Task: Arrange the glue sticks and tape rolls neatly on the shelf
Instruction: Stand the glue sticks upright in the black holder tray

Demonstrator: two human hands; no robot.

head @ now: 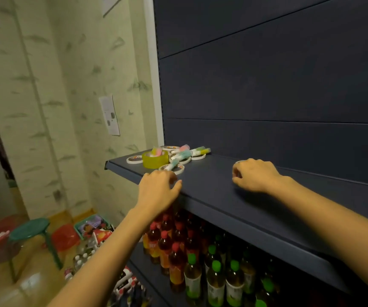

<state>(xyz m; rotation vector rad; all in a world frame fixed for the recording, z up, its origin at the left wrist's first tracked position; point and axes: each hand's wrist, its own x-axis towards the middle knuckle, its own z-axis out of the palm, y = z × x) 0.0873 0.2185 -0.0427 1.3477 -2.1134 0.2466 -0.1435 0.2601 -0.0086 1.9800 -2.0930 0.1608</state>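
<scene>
Head view: a flat, matte dark-blue shelf (267, 196) with a folded front lip runs out from a ribbed back panel (267, 85) of the same colour. At its far left end lies a loose heap. A fat, glossy, translucent yellow tape roll (155, 161) stands among thin white tape rolls (132, 159) lying flat, and slim pastel glue sticks (184, 154) lie across them at odd angles.

The left hand (157, 189) rests at the front lip just beside the heap. Its grip is loose, fingers gently curled with the thumb out, and it holds nothing visible. The right hand (254, 175) sits knuckles-up on the bare shelf, well apart from the heap. Its fingers are curled under and a pale sliver shows past the knuckles, so I cannot tell whether the grip holds anything.

Below stand rows of plastic bottles (192, 262) with red and green caps.
</scene>
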